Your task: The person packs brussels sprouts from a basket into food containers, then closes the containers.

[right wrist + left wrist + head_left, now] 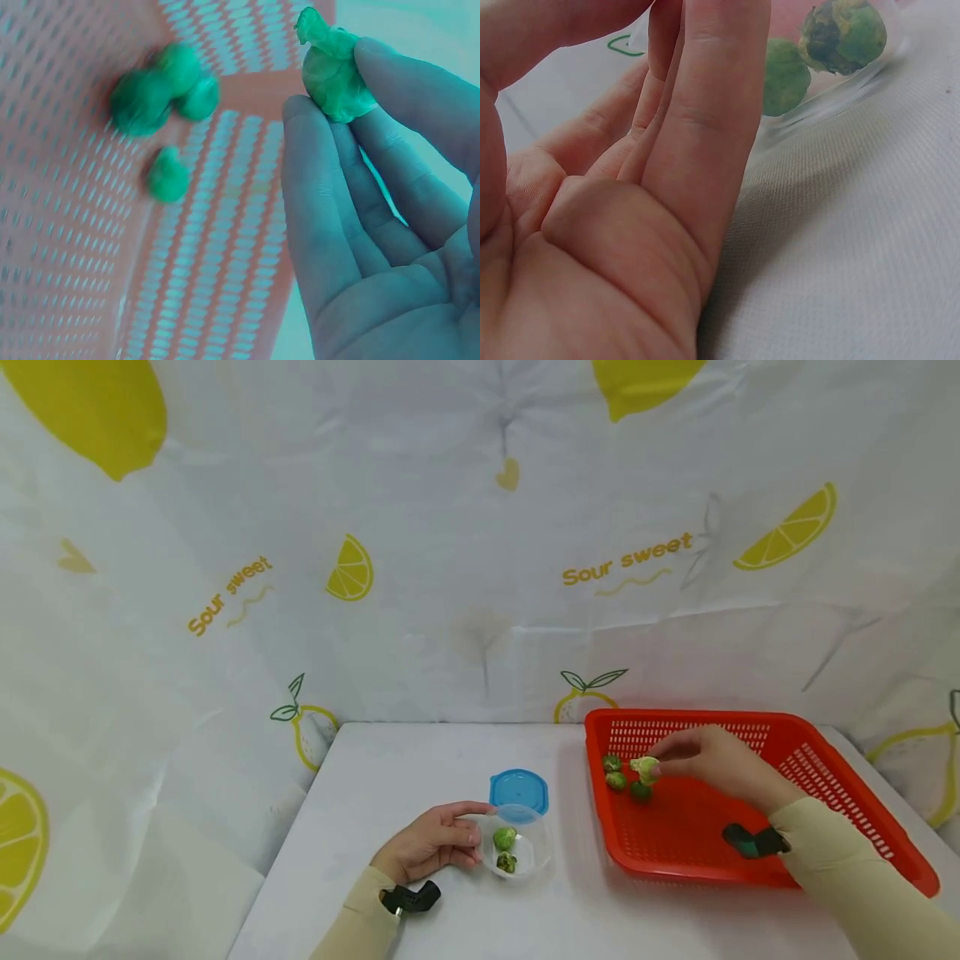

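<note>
My right hand (701, 764) pinches a pale, leafy Brussels sprout (335, 79) between thumb and fingertips, above the left part of a red plastic basket (705, 852). Below it, several green Brussels sprouts (139, 103) lie in the basket, slightly blurred in the right wrist view. On the white table, my left hand (435, 842) holds a small clear plastic container (536, 852) by its left side. Inside are two sprouts, a green one (505, 838) and a darker, browned one (845, 37). In the left wrist view, fingers hide part of the container.
A blue lid (519, 791) lies flat on the table (420, 768) just behind the clear container. The basket takes up the table's right side, its raised rim facing the container. A lemon-printed curtain (435, 527) hangs behind and to the left.
</note>
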`<control>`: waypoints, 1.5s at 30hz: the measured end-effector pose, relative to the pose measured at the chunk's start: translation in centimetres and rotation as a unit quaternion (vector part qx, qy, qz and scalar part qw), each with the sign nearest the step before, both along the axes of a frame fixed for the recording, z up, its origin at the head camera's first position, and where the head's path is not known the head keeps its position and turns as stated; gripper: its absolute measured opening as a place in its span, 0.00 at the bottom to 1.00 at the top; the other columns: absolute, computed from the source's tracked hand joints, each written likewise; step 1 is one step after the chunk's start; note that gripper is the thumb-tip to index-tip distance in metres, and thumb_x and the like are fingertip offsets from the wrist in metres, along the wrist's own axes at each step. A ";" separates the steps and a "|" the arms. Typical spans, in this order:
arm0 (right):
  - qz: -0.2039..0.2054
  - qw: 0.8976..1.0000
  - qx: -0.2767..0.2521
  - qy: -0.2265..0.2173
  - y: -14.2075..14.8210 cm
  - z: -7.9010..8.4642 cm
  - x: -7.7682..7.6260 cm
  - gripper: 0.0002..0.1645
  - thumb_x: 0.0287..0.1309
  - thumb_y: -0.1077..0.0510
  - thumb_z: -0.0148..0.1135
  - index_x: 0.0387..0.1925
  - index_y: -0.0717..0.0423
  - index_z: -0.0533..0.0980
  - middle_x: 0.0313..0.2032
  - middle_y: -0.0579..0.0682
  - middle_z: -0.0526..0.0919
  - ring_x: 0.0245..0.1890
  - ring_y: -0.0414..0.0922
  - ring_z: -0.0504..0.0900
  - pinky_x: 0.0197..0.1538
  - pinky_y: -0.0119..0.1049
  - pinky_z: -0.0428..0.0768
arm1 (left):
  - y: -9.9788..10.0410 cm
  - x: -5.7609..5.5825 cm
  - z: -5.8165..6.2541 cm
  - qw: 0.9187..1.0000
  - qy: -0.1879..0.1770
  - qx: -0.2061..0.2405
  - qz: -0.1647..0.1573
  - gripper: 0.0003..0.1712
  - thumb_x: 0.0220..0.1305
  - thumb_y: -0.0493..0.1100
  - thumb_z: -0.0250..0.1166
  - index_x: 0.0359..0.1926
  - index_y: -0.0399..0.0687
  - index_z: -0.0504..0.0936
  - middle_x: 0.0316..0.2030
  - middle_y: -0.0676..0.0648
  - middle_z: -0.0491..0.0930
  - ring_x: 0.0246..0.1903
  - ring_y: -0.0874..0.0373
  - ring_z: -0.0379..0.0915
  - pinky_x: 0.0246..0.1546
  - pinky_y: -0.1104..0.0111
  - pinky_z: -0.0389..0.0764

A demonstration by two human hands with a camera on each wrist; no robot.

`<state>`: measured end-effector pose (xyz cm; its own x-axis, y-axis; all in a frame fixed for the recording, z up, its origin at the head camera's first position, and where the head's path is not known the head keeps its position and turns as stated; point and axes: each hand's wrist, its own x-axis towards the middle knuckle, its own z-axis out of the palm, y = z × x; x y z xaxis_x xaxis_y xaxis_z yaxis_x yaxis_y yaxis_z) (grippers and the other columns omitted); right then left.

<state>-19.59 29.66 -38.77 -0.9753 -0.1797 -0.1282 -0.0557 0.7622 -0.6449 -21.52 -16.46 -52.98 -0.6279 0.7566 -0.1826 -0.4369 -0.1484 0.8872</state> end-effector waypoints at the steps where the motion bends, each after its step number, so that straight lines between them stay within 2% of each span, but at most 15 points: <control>1: 0.000 1.000 -0.002 0.004 -0.4 0.2 0.3 0.17 0.65 0.45 0.77 0.51 0.46 0.90 0.47 0.45 0.92 0.50 0.46 0.85 0.52 0.41 0.87 | 0.0 0.0 0.0 1.000 0.000 0.000 -0.001 0.36 0.76 0.33 0.64 0.80 0.41 0.67 0.36 0.51 0.89 0.35 0.60 0.90 0.43 0.69 0.92; 5: 0.008 1.000 -0.013 0.021 -2.4 0.9 1.3 0.16 0.63 0.45 0.79 0.50 0.44 0.91 0.47 0.44 0.92 0.48 0.44 0.85 0.50 0.36 0.86 | -0.1 -0.1 0.0 1.000 0.000 0.002 -0.002 0.35 0.76 0.32 0.63 0.80 0.41 0.67 0.36 0.51 0.89 0.36 0.60 0.91 0.44 0.69 0.92; 8: 0.014 0.999 -0.042 0.015 -3.9 1.1 1.8 0.17 0.62 0.45 0.79 0.50 0.45 0.90 0.44 0.44 0.93 0.46 0.44 0.87 0.48 0.34 0.87 | -0.1 -0.2 0.0 1.000 0.001 0.004 -0.001 0.35 0.76 0.32 0.63 0.80 0.40 0.67 0.36 0.51 0.89 0.35 0.60 0.91 0.43 0.69 0.92; 14: 0.012 0.995 -0.100 -0.016 -6.8 1.3 2.8 0.18 0.63 0.48 0.79 0.51 0.49 0.89 0.41 0.46 0.93 0.43 0.48 0.89 0.47 0.39 0.91 | 0.0 -0.1 0.1 1.000 0.004 0.008 -0.004 0.35 0.75 0.32 0.64 0.80 0.40 0.66 0.37 0.52 0.89 0.36 0.60 0.91 0.44 0.69 0.92; 19: 0.011 0.994 -0.112 -0.012 -9.2 1.0 3.3 0.15 0.64 0.49 0.79 0.50 0.47 0.90 0.41 0.45 0.93 0.43 0.45 0.90 0.51 0.40 0.92 | -0.1 -0.1 0.1 1.000 0.004 0.006 -0.003 0.36 0.76 0.33 0.64 0.80 0.40 0.66 0.37 0.52 0.89 0.36 0.60 0.91 0.44 0.69 0.93; 25: 0.025 0.990 -0.136 -0.014 -11.8 0.5 3.8 0.15 0.64 0.51 0.79 0.50 0.48 0.89 0.41 0.45 0.92 0.42 0.45 0.90 0.48 0.34 0.92 | -0.1 -0.1 0.1 1.000 0.000 0.005 -0.002 0.36 0.74 0.33 0.66 0.80 0.40 0.67 0.37 0.52 0.87 0.36 0.60 0.91 0.43 0.69 0.93; 31: 0.032 0.986 -0.162 -0.027 -14.0 -0.4 4.0 0.15 0.63 0.51 0.79 0.49 0.49 0.89 0.42 0.45 0.92 0.42 0.45 0.90 0.49 0.35 0.92 | -0.1 -0.1 0.2 1.000 -0.002 0.003 -0.002 0.37 0.73 0.35 0.68 0.79 0.41 0.67 0.37 0.51 0.87 0.35 0.60 0.91 0.43 0.69 0.92; 38: 0.032 0.988 -0.153 -0.009 -16.0 -1.9 4.5 0.14 0.61 0.53 0.81 0.47 0.48 0.89 0.41 0.44 0.92 0.41 0.41 0.89 0.47 0.35 0.92 | 0.0 -0.1 0.2 1.000 0.008 -0.007 0.006 0.36 0.73 0.33 0.66 0.79 0.39 0.67 0.36 0.52 0.88 0.35 0.61 0.90 0.44 0.69 0.92; 45: 0.064 0.990 -0.127 0.014 -17.0 -2.7 5.3 0.13 0.59 0.56 0.81 0.46 0.52 0.89 0.41 0.46 0.91 0.39 0.40 0.88 0.44 0.35 0.93 | 0.1 0.0 0.4 1.000 0.004 -0.010 0.010 0.37 0.72 0.34 0.67 0.79 0.40 0.68 0.36 0.52 0.88 0.34 0.62 0.88 0.43 0.68 0.92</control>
<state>-14.30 12.67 -41.48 -0.9450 -0.3249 -0.0364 -0.1618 0.5614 -0.8116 -21.52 -16.38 -52.54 -0.6437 0.7406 -0.1927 -0.4274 -0.1390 0.8933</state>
